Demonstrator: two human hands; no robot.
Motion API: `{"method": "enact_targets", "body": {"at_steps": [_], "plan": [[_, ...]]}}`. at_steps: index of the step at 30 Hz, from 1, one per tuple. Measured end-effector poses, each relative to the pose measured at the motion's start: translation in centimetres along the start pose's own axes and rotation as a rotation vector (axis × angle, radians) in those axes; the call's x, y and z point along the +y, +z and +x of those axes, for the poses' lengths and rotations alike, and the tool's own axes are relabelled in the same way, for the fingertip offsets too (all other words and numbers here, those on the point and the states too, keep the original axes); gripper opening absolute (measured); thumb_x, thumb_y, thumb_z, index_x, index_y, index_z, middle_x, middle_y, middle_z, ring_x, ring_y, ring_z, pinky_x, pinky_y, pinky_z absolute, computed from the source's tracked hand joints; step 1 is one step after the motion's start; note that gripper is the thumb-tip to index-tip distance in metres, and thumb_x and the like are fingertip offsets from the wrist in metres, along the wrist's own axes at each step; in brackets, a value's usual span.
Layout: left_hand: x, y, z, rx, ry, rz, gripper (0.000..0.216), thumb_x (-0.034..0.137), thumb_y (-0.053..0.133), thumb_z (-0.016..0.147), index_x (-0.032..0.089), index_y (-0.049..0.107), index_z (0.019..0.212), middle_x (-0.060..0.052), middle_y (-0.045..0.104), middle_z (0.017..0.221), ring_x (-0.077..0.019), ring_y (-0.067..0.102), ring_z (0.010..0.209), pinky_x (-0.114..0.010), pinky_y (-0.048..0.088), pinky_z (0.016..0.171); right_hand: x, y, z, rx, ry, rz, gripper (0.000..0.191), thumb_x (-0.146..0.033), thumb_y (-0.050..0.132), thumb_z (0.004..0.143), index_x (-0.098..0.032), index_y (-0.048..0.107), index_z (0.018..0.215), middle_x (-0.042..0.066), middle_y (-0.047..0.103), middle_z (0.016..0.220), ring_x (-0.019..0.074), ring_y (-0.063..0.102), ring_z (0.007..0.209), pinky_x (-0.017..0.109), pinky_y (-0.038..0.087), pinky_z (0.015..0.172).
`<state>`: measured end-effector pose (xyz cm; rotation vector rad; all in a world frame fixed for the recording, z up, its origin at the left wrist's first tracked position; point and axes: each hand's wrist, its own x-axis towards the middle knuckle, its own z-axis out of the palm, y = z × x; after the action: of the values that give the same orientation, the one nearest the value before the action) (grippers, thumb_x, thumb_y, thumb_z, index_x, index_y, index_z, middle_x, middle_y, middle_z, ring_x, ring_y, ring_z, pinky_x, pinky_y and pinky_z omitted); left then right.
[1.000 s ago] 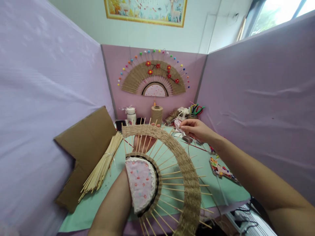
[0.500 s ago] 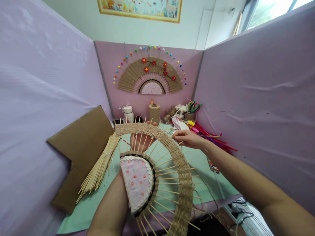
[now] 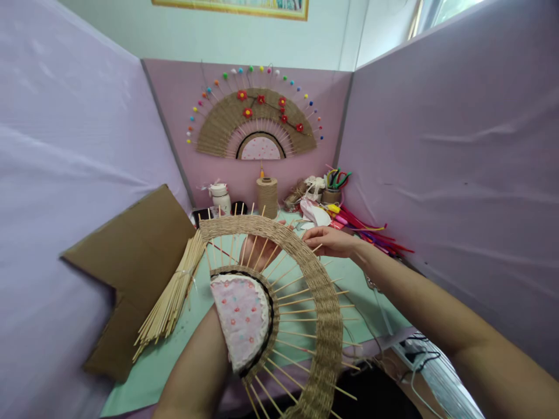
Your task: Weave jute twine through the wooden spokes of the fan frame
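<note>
A half-round woven fan (image 3: 328,314) of brown twine on thin wooden sticks is held up and tilted before me. Its inner half-disc (image 3: 242,317) is pink flowered cloth with a white ruffled trim and a black edge. My left hand (image 3: 261,251) is behind the sticks, gripping the fan near its upper band, with the fingers partly hidden. At the band's outer edge, my right hand (image 3: 328,241) is closed in a pinch, seemingly on the twine (image 3: 364,323), which trails down at the right. The pinched end is too small to make out clearly.
A bundle of sticks (image 3: 168,302) lies by a cardboard piece (image 3: 126,262) on the left. Behind stand a white bottle (image 3: 220,201) and a twine spool (image 3: 267,198). Colourful pipe cleaners (image 3: 371,230) lie at right. A finished fan (image 3: 218,125) hangs on the back panel.
The view has tipped down and shifted slightly right. My left hand has slid a little rightward behind the fan; my right hand stays pinched at the band's edge.
</note>
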<state>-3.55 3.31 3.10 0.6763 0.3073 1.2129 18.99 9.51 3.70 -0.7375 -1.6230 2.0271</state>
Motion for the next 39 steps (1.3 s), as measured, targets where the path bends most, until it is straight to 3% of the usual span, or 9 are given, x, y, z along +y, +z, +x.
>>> {"method": "enact_targets", "body": {"at_steps": [10,16,22,27,32,39], "plan": [[-1.1,0.4,-0.1,-0.047,-0.077,0.029,0.064,0.053,0.020,0.094,0.021,0.035,0.148,-0.012,0.068,0.119,-0.0285,0.058,0.119,-0.045,0.036,0.106,0.4,-0.6,-1.3,0.071,0.006,-0.028,0.029,-0.033,0.084,0.064,-0.014,0.069,0.080,-0.001,0.063,0.071,0.0046,0.053,0.058,0.016,0.042,0.051],[-0.7,0.3,-0.5,-0.073,-0.051,0.012,0.066,0.055,0.024,0.094,0.021,0.029,0.150,-0.014,0.065,0.124,-0.0291,0.057,0.121,-0.045,0.037,0.104,0.8,-0.6,-4.0,0.191,-0.058,-0.131,0.030,-0.036,0.082,0.066,-0.016,0.070,0.083,-0.003,0.053,0.061,0.0056,0.047,0.056,0.017,0.038,0.049],[-0.7,0.5,-0.5,-0.072,-0.048,0.002,0.062,0.052,0.024,0.094,0.026,0.027,0.150,-0.011,0.067,0.121,-0.0302,0.061,0.115,-0.048,0.035,0.105,2.0,0.1,-7.1,0.241,-0.104,-0.291,0.031,-0.044,0.073,0.073,-0.016,0.070,0.086,-0.002,0.052,0.063,0.0066,0.044,0.053,0.020,0.033,0.047],[-0.6,0.4,-0.5,-0.054,-0.068,-0.026,0.059,0.050,0.023,0.095,0.030,0.024,0.151,-0.007,0.066,0.123,-0.0302,0.062,0.113,-0.050,0.032,0.107,1.2,1.3,-9.1,0.378,-0.253,-0.599,0.031,-0.047,0.063,0.082,-0.019,0.071,0.094,0.001,0.058,0.067,0.0114,0.048,0.058,0.025,0.035,0.051],[-0.5,0.4,-0.5,-0.033,-0.062,-0.041,0.059,0.047,0.024,0.095,0.026,0.029,0.149,-0.010,0.065,0.124,-0.0295,0.059,0.118,-0.050,0.033,0.106,1.3,2.9,-10.6,0.570,-0.531,-0.951,0.021,-0.040,0.058,0.088,-0.023,0.071,0.090,0.006,0.067,0.084,0.0193,0.059,0.077,0.032,0.044,0.071],[-0.6,0.6,-0.7,-0.010,-0.054,-0.018,0.060,0.053,0.026,0.094,0.027,0.032,0.148,-0.010,0.068,0.119,-0.0307,0.058,0.118,-0.052,0.033,0.107,4.0,3.6,-11.1,0.600,-0.582,-0.941,0.017,-0.034,0.056,0.091,-0.024,0.069,0.092,0.006,0.065,0.081,0.0194,0.058,0.074,0.033,0.044,0.066]]}}
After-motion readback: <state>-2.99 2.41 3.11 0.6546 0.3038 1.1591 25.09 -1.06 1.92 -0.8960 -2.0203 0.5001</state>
